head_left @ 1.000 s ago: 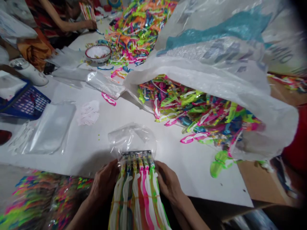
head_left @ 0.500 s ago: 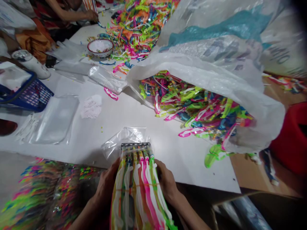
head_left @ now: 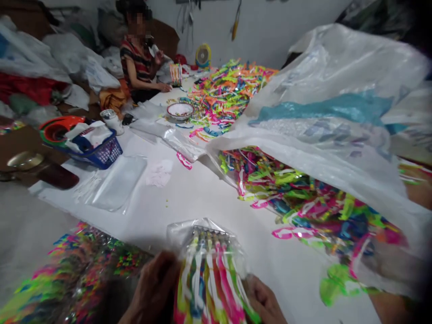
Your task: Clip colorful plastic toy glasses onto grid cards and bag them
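Multicoloured bundle (head_left: pixel 211 285), curled hands (head_left: pixel 264 298) at either side

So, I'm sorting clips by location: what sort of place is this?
Probably a small workshop: a heap of colourful plastic pieces, an open sack of more, and flat clear bags.

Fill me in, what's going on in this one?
A person has both hands at a bundle of colourful plastic pieces, its far end inside a clear plastic bag. The left hand, blurred, is at the bundle's left side; the right hand, fingers curled, at its right. Farther along the white table, a co-worker sits near a heap of similar pieces. More show in the open white sack to the right.
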{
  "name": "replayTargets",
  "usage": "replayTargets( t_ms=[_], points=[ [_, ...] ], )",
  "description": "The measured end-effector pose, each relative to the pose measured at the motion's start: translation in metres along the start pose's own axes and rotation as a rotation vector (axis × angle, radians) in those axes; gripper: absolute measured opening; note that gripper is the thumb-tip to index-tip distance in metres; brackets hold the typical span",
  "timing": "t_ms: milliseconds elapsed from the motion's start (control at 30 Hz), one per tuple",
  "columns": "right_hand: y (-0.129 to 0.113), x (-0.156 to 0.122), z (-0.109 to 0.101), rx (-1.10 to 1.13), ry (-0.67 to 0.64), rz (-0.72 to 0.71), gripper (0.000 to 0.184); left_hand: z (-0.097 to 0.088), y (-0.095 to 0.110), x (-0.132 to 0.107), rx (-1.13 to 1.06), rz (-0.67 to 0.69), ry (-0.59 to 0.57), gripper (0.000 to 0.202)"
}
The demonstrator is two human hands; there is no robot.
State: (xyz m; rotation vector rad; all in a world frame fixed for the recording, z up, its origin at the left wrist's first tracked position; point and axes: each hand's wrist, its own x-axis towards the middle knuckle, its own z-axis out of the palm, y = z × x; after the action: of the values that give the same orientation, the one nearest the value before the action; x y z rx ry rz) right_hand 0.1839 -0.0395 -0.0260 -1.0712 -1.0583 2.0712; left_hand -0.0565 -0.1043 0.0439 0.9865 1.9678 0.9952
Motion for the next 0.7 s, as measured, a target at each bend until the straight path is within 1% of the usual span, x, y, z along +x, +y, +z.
replayTargets(
  t_ms=[67,133,200,267,367,433,467,500,533,600,633,667,700],
  points=[
    [-0.025,0.014,0.011,0.004,-0.03,-0.03,0.043,-0.003,0.015,0.011,-0.005,0.074,0.064,0.027],
    [-0.053,0.026,0.023,-0.006,-0.064,-0.107,0.04,-0.009,0.033,0.021,-0.066,0.111,0.112,0.025],
    [-0.081,0.033,0.035,0.0,-0.103,-0.207,0.035,-0.018,0.053,0.03,-0.175,0.113,0.134,0.021],
    [-0.105,0.034,0.046,0.025,-0.138,-0.309,0.031,-0.032,0.074,0.033,-0.281,0.137,0.178,0.018],
    [-0.13,0.029,0.055,0.031,-0.227,-0.426,0.026,-0.056,0.095,0.033,-0.319,0.242,0.298,0.016],
    [-0.139,0.034,0.054,0.018,-0.322,-0.475,0.025,-0.07,0.1,0.032,-0.294,0.277,0.355,0.016],
    [-0.143,0.042,0.052,0.012,-0.381,-0.501,0.027,-0.076,0.1,0.031,-0.273,0.275,0.375,0.016],
    [-0.146,0.057,0.051,0.004,-0.427,-0.524,0.03,-0.082,0.099,0.029,-0.241,0.264,0.393,0.017],
    [-0.148,0.076,0.053,-0.008,-0.447,-0.545,0.034,-0.086,0.098,0.028,-0.197,0.248,0.409,0.018],
    [-0.148,0.13,0.066,-0.09,-0.39,-0.564,0.038,-0.093,0.092,0.022,-0.088,0.22,0.448,0.02],
    [-0.147,0.162,0.079,-0.163,-0.313,-0.567,0.035,-0.096,0.089,0.019,-0.03,0.214,0.465,0.021],
    [-0.143,0.194,0.096,-0.307,-0.248,-0.549,0.029,-0.098,0.086,0.015,0.027,0.214,0.485,0.022],
    [-0.137,0.225,0.116,-0.526,-0.253,-0.505,0.022,-0.101,0.081,0.012,0.079,0.214,0.51,0.023]
  ],
)
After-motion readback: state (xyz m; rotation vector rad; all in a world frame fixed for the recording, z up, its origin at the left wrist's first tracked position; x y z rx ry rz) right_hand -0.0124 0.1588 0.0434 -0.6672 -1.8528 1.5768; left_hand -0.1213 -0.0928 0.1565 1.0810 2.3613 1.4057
